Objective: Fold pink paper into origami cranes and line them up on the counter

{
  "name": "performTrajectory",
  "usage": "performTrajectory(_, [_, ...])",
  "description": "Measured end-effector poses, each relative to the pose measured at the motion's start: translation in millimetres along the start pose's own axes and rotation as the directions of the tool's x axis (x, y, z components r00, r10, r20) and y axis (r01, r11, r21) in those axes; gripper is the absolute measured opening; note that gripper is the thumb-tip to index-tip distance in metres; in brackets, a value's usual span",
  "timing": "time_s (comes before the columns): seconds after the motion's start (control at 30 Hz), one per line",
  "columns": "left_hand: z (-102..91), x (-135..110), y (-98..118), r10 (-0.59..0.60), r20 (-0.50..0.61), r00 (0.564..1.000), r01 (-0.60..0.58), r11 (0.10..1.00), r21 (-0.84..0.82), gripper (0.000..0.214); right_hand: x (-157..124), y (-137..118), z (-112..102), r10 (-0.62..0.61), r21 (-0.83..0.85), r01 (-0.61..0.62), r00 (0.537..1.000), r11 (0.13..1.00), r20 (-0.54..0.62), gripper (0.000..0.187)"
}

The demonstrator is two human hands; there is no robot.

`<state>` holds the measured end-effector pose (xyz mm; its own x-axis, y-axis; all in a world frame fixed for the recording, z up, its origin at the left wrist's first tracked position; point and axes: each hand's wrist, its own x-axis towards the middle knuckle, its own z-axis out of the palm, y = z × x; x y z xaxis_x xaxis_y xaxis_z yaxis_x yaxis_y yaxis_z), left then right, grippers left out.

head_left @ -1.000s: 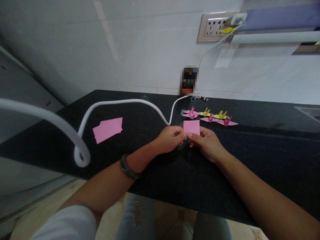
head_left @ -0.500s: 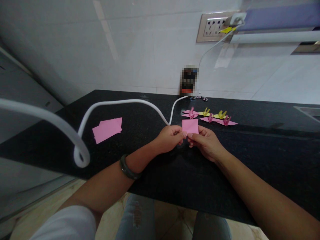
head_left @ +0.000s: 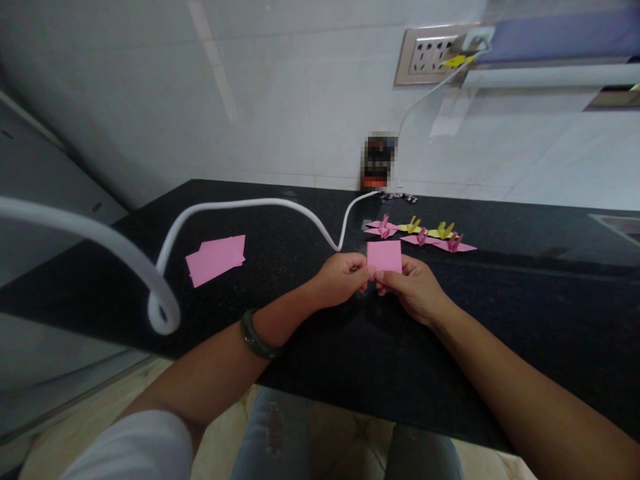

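A small pink paper square [head_left: 384,256] is held upright just above the black counter [head_left: 500,320]. My left hand [head_left: 341,280] pinches its lower left corner with closed fingers. Pinching the lower right edge is my right hand [head_left: 413,288], thumb on the front. A dark bangle sits on my left wrist. Just behind the paper lies a row of folded paper cranes [head_left: 420,233], pink and yellow.
A stack of pink paper sheets [head_left: 215,258] lies on the counter to the left. A thick white cable [head_left: 240,213] loops across the counter and off its left edge. A wall socket [head_left: 430,57] with a plugged charger is above; a sink edge shows far right.
The pink square shifted a little left and down, then back right; both hands kept their pinch on it.
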<state>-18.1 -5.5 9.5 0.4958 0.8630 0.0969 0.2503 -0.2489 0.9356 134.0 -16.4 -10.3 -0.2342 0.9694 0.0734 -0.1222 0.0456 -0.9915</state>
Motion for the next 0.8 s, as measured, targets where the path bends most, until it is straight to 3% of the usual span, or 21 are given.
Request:
performTrajectory(0.3, [-0.3,0.3,-3.7,0.019,-0.008,1.0,-0.019,1.0,0.012,0.023,-0.1,-3.3,1.5,0.004,-0.063,-0.008,0.999,0.998,-0.053,0.012])
performTrajectory(0.8, [0.1,0.7,-2.9,0.003,-0.012,1.0,-0.003,1.0,0.028,0.022,0.0,-4.8,2.1,-0.016,-0.089,0.012,0.999,0.996,-0.044,0.005])
